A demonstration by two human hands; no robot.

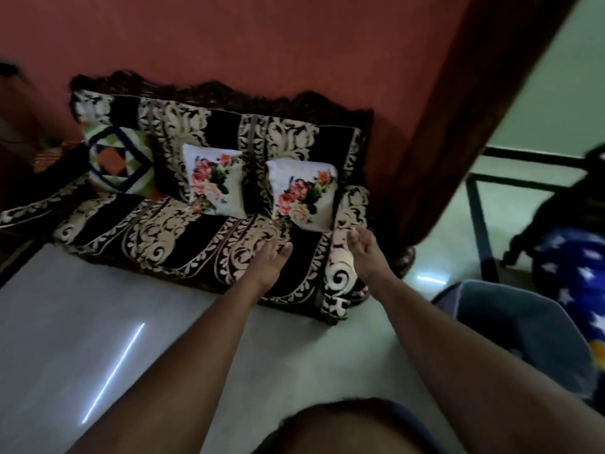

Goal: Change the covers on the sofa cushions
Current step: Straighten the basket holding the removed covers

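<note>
Light: dim room, I read the colours as muddy.
Glare: white streaks on the floor (108, 368), a second near its right edge.
Blur: soft all over; dark figure at right smeared.
Distortion: wide-angle bend, wall (262, 37) and curtain (458, 109) lean.
Shadows: sofa (183, 231) blacks crushed.

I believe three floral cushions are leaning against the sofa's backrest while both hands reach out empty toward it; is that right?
Not quite: the head view shows two floral cushions; the third cushion has a geometric patchwork cover. The rest holds: all lean against the sofa backrest, and the left hand and right hand reach out empty.
</note>
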